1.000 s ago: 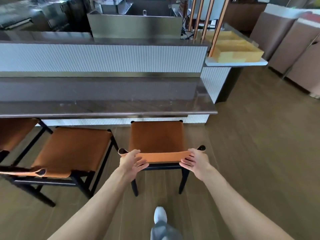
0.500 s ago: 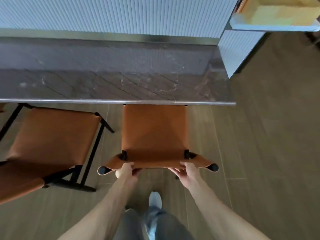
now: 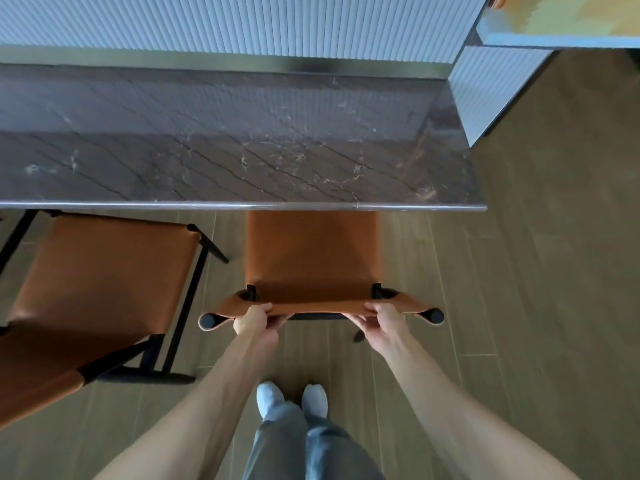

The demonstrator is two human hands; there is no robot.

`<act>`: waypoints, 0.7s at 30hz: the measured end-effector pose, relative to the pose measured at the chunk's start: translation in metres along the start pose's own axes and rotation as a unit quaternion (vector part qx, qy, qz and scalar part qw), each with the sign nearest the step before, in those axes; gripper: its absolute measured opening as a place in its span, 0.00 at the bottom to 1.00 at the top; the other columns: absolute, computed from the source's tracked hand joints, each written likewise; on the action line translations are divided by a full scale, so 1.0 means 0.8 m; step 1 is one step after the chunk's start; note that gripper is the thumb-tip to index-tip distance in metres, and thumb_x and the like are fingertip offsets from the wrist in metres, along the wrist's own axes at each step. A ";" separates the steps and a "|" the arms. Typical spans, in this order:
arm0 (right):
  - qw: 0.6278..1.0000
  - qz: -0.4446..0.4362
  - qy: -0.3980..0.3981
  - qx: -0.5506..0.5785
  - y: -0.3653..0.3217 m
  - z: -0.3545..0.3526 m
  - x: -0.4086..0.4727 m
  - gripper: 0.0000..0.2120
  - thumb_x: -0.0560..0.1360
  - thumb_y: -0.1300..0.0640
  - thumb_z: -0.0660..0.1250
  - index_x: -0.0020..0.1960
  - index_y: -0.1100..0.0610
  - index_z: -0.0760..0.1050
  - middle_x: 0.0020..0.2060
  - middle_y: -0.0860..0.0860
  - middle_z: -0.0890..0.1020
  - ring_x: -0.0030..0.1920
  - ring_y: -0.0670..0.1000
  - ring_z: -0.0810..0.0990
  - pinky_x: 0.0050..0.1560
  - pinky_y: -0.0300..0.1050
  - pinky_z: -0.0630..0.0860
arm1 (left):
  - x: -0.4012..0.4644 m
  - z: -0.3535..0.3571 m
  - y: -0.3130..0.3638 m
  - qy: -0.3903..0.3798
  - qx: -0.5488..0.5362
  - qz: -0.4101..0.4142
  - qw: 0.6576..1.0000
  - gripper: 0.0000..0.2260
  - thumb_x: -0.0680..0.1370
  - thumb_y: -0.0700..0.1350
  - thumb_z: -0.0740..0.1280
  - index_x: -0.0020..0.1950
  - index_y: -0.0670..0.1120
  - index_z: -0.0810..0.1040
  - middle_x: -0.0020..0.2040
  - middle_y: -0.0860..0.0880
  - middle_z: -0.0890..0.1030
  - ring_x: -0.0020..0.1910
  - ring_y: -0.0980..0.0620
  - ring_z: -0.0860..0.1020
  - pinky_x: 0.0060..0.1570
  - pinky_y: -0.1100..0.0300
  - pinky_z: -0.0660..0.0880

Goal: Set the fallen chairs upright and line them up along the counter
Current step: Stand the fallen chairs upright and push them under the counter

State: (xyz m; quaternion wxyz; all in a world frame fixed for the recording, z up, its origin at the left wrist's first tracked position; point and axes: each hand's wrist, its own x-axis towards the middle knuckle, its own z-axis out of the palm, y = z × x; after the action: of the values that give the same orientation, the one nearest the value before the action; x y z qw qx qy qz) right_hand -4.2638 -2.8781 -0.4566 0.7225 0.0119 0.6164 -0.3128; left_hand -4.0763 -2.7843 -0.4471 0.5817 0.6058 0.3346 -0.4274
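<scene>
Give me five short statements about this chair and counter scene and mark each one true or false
1. Both hands grip the backrest of the chair in front of the person. True: the left hand and the right hand curl their fingers over it.
2. That chair lies on its side. False: it stands upright.
3. Its seat reaches under the counter edge. True.
4. A second chair stands to the right of it. False: it stands to the left.
5. The person wears black shoes. False: the shoes are white.
</scene>
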 end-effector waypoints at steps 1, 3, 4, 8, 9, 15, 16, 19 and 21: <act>1.000 0.000 -0.002 -0.005 -0.006 0.006 0.002 0.25 0.78 0.78 0.56 0.72 0.63 0.68 0.65 0.67 0.76 0.59 0.69 0.78 0.47 0.66 0.80 | 0.003 0.005 0.005 -0.012 0.006 -0.002 1.000 0.15 0.79 0.26 0.61 0.64 0.36 0.69 0.60 0.33 0.76 0.50 0.33 0.79 0.55 0.36 0.78; 1.000 -0.007 -0.004 -0.011 -0.012 0.018 0.009 0.25 0.78 0.78 0.56 0.72 0.64 0.68 0.64 0.67 0.77 0.56 0.68 0.80 0.44 0.65 0.81 | 0.008 0.015 0.013 -0.029 0.010 0.001 1.000 0.14 0.79 0.26 0.60 0.63 0.36 0.69 0.59 0.32 0.76 0.42 0.35 0.78 0.54 0.36 0.78; 1.000 -0.009 0.000 -0.013 -0.014 0.022 0.012 0.24 0.78 0.78 0.56 0.72 0.64 0.68 0.63 0.68 0.78 0.56 0.68 0.81 0.44 0.65 0.81 | 0.012 0.019 0.016 -0.032 0.010 0.003 0.999 0.14 0.79 0.26 0.60 0.63 0.36 0.69 0.58 0.32 0.76 0.41 0.35 0.78 0.53 0.37 0.78; 1.000 -0.004 0.001 -0.029 -0.013 0.022 0.008 0.20 0.79 0.75 0.58 0.69 0.64 0.70 0.57 0.66 0.80 0.58 0.67 0.82 0.44 0.63 0.82 | 0.010 0.018 0.021 -0.042 0.030 -0.008 0.999 0.15 0.80 0.28 0.61 0.67 0.35 0.69 0.58 0.32 0.78 0.43 0.34 0.80 0.53 0.39 0.80; 1.000 -0.004 0.001 -0.028 -0.014 0.023 0.005 0.20 0.79 0.74 0.60 0.70 0.63 0.70 0.58 0.65 0.81 0.56 0.66 0.83 0.45 0.62 0.83 | 0.007 0.017 0.023 -0.042 0.032 -0.013 0.999 0.14 0.80 0.29 0.62 0.65 0.35 0.69 0.58 0.33 0.78 0.42 0.35 0.81 0.51 0.40 0.80; 0.999 -0.021 0.010 -0.047 -0.017 0.028 -0.013 0.17 0.81 0.68 0.64 0.69 0.65 0.72 0.59 0.65 0.82 0.55 0.64 0.84 0.57 0.60 0.81 | -0.015 0.010 0.036 -0.056 0.040 -0.015 0.998 0.16 0.81 0.30 0.59 0.69 0.35 0.68 0.56 0.34 0.79 0.52 0.34 0.81 0.56 0.40 0.78; 0.998 -0.026 0.013 -0.048 -0.017 0.028 -0.018 0.17 0.80 0.68 0.64 0.69 0.66 0.72 0.59 0.66 0.82 0.56 0.64 0.84 0.57 0.60 0.81 | -0.020 0.009 0.039 -0.058 0.042 -0.012 0.997 0.18 0.81 0.30 0.59 0.71 0.35 0.67 0.60 0.33 0.78 0.57 0.34 0.80 0.58 0.39 0.78; 0.998 -0.032 0.007 -0.055 -0.019 0.026 -0.028 0.17 0.81 0.70 0.62 0.69 0.67 0.71 0.61 0.67 0.80 0.58 0.66 0.82 0.58 0.61 0.81 | -0.025 0.005 0.044 -0.062 0.030 -0.018 0.997 0.18 0.82 0.31 0.59 0.72 0.35 0.66 0.66 0.33 0.75 0.63 0.34 0.78 0.61 0.36 0.76; 0.998 -0.034 0.001 -0.056 -0.019 0.022 -0.030 0.17 0.81 0.71 0.61 0.69 0.67 0.71 0.62 0.67 0.79 0.59 0.67 0.82 0.60 0.63 0.80 | -0.025 -0.003 0.045 -0.062 0.020 -0.017 0.998 0.17 0.83 0.33 0.59 0.72 0.36 0.67 0.66 0.33 0.76 0.62 0.33 0.78 0.59 0.34 0.76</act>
State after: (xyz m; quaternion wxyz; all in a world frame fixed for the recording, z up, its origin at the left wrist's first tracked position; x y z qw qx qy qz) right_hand -4.2561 -2.8866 -0.4250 0.7106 -0.0489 0.6336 -0.3019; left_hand -4.0520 -2.7841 -0.4142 0.5817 0.5837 0.2994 -0.4810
